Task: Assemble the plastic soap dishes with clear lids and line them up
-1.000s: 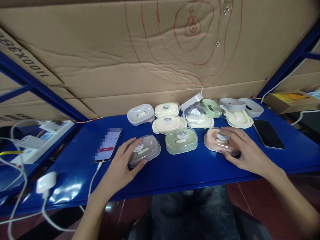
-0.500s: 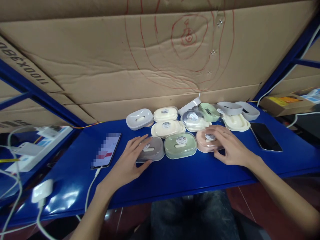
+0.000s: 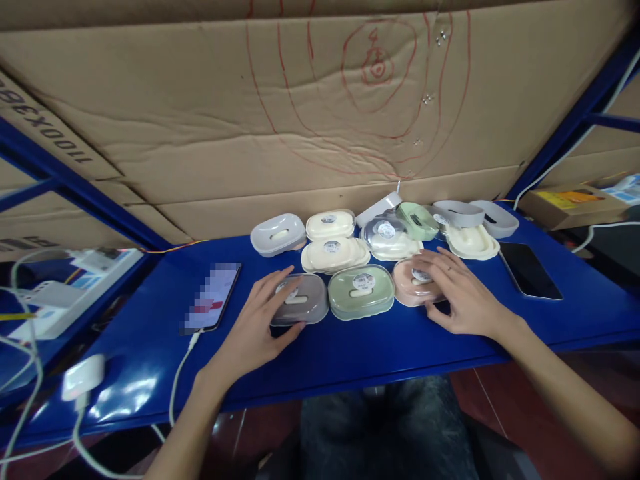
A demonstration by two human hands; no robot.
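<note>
The left hand [image 3: 260, 320] lies spread over the near left edge of a grey soap box [image 3: 300, 307], fingers on its clear lid and thumb against its front side, cupping rather than lifting it. The right hand [image 3: 457, 293] is spread the same way over a pink soap box [image 3: 413, 283], fingers on the lid, thumb at the front. Both boxes stand on the blue desk [image 3: 350, 347] in 1 front row, with a green soap box [image 3: 361, 291] between them, touching or just beside each.

Behind this row stand more soap boxes: a light grey one [image 3: 278, 234], 2 cream ones [image 3: 331, 225] [image 3: 335, 253], and a loose cluster of lids and trays [image 3: 440, 227] to the right. A lit phone [image 3: 211, 297] on a white cable lies left of the left hand; a dark phone [image 3: 530, 269] lies right of the right hand. Cardboard [image 3: 300, 120] backs the desk.
</note>
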